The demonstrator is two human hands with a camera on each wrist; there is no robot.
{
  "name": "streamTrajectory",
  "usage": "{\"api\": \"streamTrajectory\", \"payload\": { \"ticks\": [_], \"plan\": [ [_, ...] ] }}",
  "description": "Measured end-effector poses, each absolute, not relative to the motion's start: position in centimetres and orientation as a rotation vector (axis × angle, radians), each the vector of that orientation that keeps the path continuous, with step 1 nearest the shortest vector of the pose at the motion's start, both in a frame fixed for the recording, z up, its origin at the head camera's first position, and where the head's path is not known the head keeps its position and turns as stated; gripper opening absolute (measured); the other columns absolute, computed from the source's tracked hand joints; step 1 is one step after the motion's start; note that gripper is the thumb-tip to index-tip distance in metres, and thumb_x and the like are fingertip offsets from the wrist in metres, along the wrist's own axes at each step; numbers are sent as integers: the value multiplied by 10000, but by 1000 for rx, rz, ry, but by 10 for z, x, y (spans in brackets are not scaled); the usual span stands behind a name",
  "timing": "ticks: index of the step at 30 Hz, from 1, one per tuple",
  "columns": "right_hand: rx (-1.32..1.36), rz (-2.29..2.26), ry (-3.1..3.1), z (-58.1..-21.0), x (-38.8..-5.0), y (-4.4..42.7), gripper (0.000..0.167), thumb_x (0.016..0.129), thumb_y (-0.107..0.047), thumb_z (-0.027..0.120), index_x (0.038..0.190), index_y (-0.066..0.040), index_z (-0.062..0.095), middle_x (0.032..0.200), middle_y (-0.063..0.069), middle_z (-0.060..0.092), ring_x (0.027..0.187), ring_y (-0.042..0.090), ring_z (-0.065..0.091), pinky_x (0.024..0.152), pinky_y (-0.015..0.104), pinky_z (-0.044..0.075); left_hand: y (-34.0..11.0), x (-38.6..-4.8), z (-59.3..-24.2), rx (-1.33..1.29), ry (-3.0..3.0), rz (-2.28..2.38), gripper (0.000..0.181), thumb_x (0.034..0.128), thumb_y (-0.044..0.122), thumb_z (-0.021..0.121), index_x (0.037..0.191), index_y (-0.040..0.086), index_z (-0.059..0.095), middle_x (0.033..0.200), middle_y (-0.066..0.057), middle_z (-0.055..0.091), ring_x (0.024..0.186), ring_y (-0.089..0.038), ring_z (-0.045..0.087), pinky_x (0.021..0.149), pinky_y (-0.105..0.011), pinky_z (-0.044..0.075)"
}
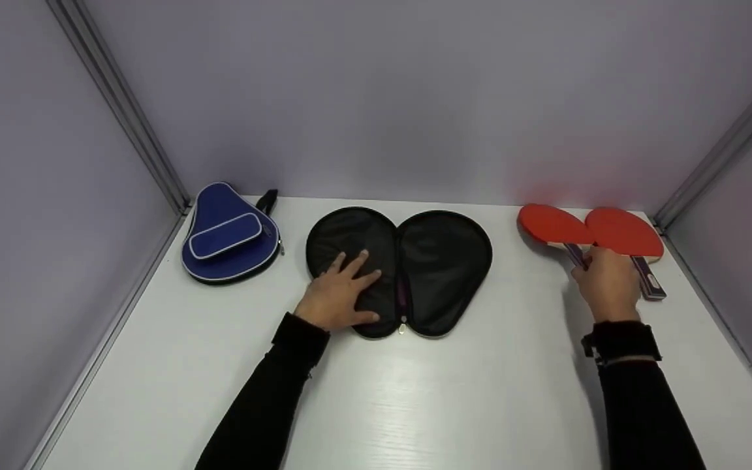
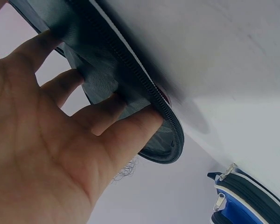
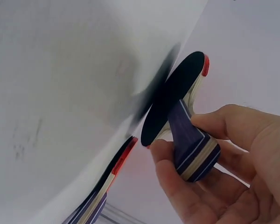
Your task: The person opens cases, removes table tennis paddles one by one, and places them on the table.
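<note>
The black case (image 1: 448, 277) lay spread like two wings on the white surface (image 1: 467, 405), joined down the middle, a zipper pull (image 1: 403, 328) at its near end. And there was my left hand (image 1: 335, 297), right on it, fingers fanned wide over the left half, fingertips touching the lining, gripping nothing! Well to the right of the black case, my right hand (image 1: 606, 281) had the first red paddle (image 1: 553, 225), thumb and fingers pinched round its handle (image 3: 184, 128), and what a tilt: handle raised, dark side facing down. Whether the blade's far edge met the surface, I couldn't tell. Farthest right of the black case lay the second red paddle (image 1: 624, 232), red face up. Over to the left of the black case sat the blue case (image 1: 235, 225), pocket uppermost, black strap (image 1: 267, 201) on the side towards the black case.
</note>
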State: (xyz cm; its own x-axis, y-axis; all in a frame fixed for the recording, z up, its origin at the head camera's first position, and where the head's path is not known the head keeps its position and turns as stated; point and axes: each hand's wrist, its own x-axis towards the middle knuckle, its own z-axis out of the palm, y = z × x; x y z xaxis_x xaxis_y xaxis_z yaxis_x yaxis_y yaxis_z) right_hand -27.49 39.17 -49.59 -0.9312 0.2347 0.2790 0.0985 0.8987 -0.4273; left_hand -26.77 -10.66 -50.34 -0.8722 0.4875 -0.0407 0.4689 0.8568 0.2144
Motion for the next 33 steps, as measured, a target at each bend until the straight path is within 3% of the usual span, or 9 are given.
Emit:
{"api": "streamTrajectory", "payload": {
  "ticks": [7, 14, 20, 26, 30, 33],
  "plan": [
    [-281, 620, -2842, -499, -274, 385, 184, 1043, -80, 799, 1099, 95, 785, 950, 287, 793, 799, 434, 734, 624, 510, 577, -107, -266, -501, 760, 2931, 325, 871, 1035, 552, 888, 1770, 217, 560, 1950, -168, 313, 1762, -632, 303, 1343, -771, 468],
    [-302, 587, -2949, -498, -268, 393, 360, 1056, -65, 739, 1349, 142, 718, 1098, 347, 792, 928, 476, 746, 706, 554, 611, -107, -265, -501, 769, 2935, 322, 865, 1035, 553, 887, 1765, 218, 567, 1947, -169, 320, 1756, -635, 315, 1322, -775, 491],
    [-280, 593, -2980, -497, -266, 394, 303, 1019, -72, 745, 1208, 162, 708, 945, 304, 760, 850, 461, 726, 667, 519, 593, -109, -264, -502, 790, 2940, 332, 860, 1038, 542, 888, 1763, 207, 569, 1942, -176, 329, 1754, -637, 319, 1308, -791, 494],
    [-321, 661, -3018, -498, -267, 396, 233, 1034, -91, 789, 1068, 119, 694, 872, 235, 727, 789, 359, 680, 615, 386, 515, -109, -264, -501, 780, 2931, 314, 873, 1042, 564, 876, 1775, 219, 551, 1952, -162, 311, 1767, -621, 302, 1306, -797, 492],
    [-329, 705, -3045, -498, -267, 401, 234, 1036, -95, 793, 1048, 110, 683, 848, 202, 705, 778, 320, 651, 597, 350, 484, -108, -265, -500, 779, 2927, 311, 878, 1045, 566, 873, 1780, 215, 544, 1954, -160, 303, 1770, -619, 296, 1314, -800, 481],
    [-328, 701, -3061, -496, -267, 403, 265, 1055, -104, 771, 1103, 143, 690, 896, 246, 727, 796, 338, 659, 605, 364, 507, -108, -264, -498, 778, 2929, 318, 872, 1048, 551, 875, 1780, 211, 544, 1952, -163, 308, 1768, -620, 302, 1311, -813, 476]
  ]
}}
